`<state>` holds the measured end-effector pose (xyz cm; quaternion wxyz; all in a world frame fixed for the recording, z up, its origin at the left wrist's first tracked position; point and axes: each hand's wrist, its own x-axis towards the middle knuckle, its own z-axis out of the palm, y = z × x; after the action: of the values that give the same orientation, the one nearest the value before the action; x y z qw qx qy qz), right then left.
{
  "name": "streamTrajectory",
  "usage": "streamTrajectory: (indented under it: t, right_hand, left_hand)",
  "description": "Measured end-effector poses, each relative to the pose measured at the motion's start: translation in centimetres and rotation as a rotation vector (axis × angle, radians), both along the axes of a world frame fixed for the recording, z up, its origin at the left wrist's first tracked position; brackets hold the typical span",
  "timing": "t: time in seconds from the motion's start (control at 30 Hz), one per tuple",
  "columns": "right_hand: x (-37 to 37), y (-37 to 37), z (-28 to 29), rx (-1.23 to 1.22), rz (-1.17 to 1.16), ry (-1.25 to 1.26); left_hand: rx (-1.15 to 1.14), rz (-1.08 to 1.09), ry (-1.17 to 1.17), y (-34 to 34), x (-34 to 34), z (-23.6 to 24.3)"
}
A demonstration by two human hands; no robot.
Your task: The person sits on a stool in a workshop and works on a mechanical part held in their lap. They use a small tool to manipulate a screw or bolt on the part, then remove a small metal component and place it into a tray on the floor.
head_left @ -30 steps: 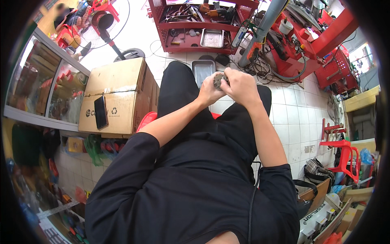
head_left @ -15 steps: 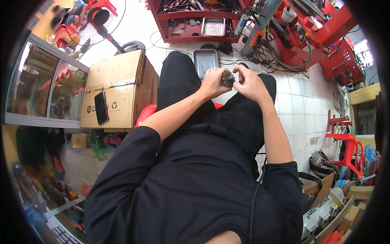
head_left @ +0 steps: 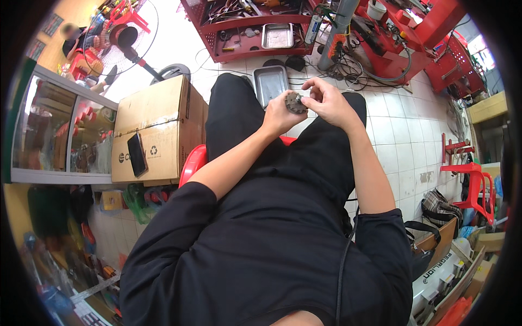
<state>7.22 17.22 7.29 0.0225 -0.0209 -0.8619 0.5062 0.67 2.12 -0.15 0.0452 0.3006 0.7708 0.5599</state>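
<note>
Our left hand is clamped on the gear, a dark, toothed metal part, with its toothed face left exposed. We locate the gear above the gap between our thighs, near the knees. Our right hand is at the gear's right side; its thumb and forefinger stand apart, with the thumb at the small pale centre of the gear. We cannot tell whether the thumb touches it.

Beyond the hands, we note a grey tray on the tiled floor, near our left knee. Behind it stands a red trolley, which carries tools and a smaller silver tray. To our left is a carton, with a black phone lying on it. A fan stands past the carton. Cables lie tangled to the right of the trolley. At far right, we find a red stool.
</note>
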Motion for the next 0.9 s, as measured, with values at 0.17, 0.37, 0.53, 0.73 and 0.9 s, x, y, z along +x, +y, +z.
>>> streamTrajectory:
  t: [0.17,0.37,0.53,0.73,0.9]
  right_hand:
    - [1.6,-2.2,4.4,0.332,-0.153,0.336]
    - [3.0,-4.1,9.6,0.140,-0.195,0.602]
    - [3.5,-4.8,12.2,-0.041,-0.097,0.597]
    - [5.3,-5.1,10.9,-0.036,-0.086,0.569]
    - [5.5,-4.8,11.3,0.050,-0.026,0.538]
  left_hand:
    - [0.123,-0.039,-0.050,-0.2,0.8,4.6]
    - [0.322,-0.150,0.021,-0.4,1.8,11.9]
    - [0.339,-0.251,-0.089,-2.7,2.6,15.6]
    - [0.251,-0.303,-0.111,-4.8,4.0,16.0]
    - [0.103,-0.277,-0.051,-4.9,4.3,15.6]
